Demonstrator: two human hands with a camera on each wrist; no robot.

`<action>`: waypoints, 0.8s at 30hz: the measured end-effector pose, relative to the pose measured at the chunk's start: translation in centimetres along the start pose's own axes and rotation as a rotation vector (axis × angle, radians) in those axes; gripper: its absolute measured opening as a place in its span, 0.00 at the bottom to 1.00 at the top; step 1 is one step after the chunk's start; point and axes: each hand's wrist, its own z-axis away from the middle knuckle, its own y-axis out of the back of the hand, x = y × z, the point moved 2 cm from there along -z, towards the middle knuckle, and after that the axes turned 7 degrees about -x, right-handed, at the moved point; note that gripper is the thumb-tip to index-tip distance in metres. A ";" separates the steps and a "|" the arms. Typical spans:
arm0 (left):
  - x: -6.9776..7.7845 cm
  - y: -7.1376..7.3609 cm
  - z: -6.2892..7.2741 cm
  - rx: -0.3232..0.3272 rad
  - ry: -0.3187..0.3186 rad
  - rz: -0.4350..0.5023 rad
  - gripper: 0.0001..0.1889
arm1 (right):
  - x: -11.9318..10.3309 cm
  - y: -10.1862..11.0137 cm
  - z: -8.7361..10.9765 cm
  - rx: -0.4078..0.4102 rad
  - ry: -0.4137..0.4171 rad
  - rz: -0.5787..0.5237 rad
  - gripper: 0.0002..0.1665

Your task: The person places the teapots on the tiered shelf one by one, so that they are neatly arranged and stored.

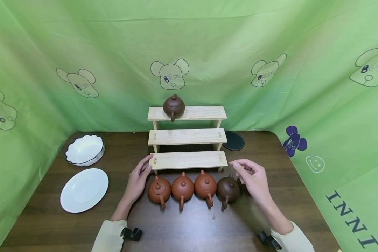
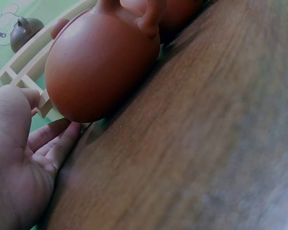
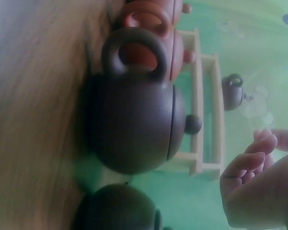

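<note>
My left hand (image 1: 137, 182) rests against the left end of the lowest step of a three-tier wooden shelf (image 1: 189, 160), its thumb and fingers fairly relaxed. Close to the right end of that step, my right hand (image 1: 253, 178) hovers with loosely bent fingers and nothing visible in them. Between the hands, a row of teapots stands on the table: reddish-brown ones (image 1: 159, 189) (image 1: 182, 188) (image 1: 205, 185) and a dark brown teapot (image 1: 228, 189). Beyond it, another dark teapot (image 3: 120, 211) appears in the right wrist view, mostly hidden by my right hand in the head view.
One dark brown teapot (image 1: 174, 106) sits on the shelf's top tier. At left lie a scalloped white bowl (image 1: 96, 161) and a white oval plate (image 1: 84, 190). A dark round mat (image 1: 234, 141) lies behind the shelf's right side. Green curtain (image 1: 208, 35) surrounds the table.
</note>
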 end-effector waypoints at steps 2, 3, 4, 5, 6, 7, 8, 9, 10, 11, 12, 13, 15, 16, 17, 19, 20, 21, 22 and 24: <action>-0.9 0.1 -0.1 -0.003 -0.024 0.008 0.23 | 0.2 0.4 0.3 -0.008 0.004 0.018 0.12; -1.2 0.2 -0.1 0.000 -0.039 0.004 0.23 | 0.4 0.6 0.5 -0.009 0.004 0.031 0.11; -1.6 0.2 -0.1 0.002 -0.051 -0.003 0.23 | 0.5 0.8 0.6 -0.010 0.001 0.044 0.11; -1.0 0.1 0.0 0.007 -0.056 0.008 0.23 | 0.6 1.0 0.8 -0.011 -0.001 0.056 0.10; -0.6 0.1 0.1 0.010 -0.065 0.003 0.23 | 0.7 1.2 1.0 -0.012 -0.003 0.065 0.09; -0.4 0.0 0.1 0.015 -0.084 -0.003 0.23 | 0.8 1.4 1.2 -0.011 -0.008 0.072 0.09; 0.0 0.0 0.2 0.018 -0.102 -0.006 0.23 | 1.0 1.6 1.4 -0.009 -0.016 0.077 0.09; 0.2 0.0 0.2 0.017 -0.104 -0.005 0.23 | 1.1 1.8 1.6 -0.006 -0.026 0.083 0.10; 0.3 -0.1 0.2 0.016 -0.105 -0.002 0.23 | 1.2 2.0 1.8 -0.004 -0.037 0.084 0.10; 0.5 -0.1 0.3 0.014 -0.105 0.002 0.23 | 1.4 2.2 2.0 -0.002 -0.044 0.080 0.11; 0.2 0.0 0.2 0.011 -0.108 -0.009 0.23 | 1.5 2.4 2.1 0.000 -0.052 0.074 0.11; 0.0 0.0 0.1 0.012 -0.101 -0.013 0.23 | 1.7 2.6 2.3 0.003 -0.061 0.069 0.12; -0.4 0.1 0.0 0.006 -0.078 -0.027 0.23 | 1.9 3.0 2.7 0.011 -0.071 0.055 0.12; -0.5 0.1 0.0 0.006 -0.071 -0.035 0.23 | 2.0 3.2 2.8 0.016 -0.074 0.046 0.12; -0.6 0.2 -0.1 0.002 -0.072 -0.042 0.23 | 2.1 3.3 3.0 0.022 -0.077 0.041 0.11; -0.2 0.1 0.0 0.004 -0.049 -0.035 0.23 | 2.2 3.7 3.3 0.029 -0.084 0.031 0.10; 0.2 0.1 0.1 0.003 -0.054 -0.032 0.23 | 2.3 3.8 3.5 0.032 -0.083 0.025 0.10; 0.5 0.0 0.2 0.005 -0.058 -0.028 0.23 | 2.4 4.0 3.6 0.033 -0.084 0.020 0.10; 0.8 0.0 0.3 0.005 -0.065 -0.021 0.23 | 2.5 4.1 3.7 0.036 -0.088 0.015 0.09; 1.0 -0.1 0.3 0.008 -0.070 -0.014 0.23 | 2.7 4.5 4.0 0.047 -0.094 0.011 0.09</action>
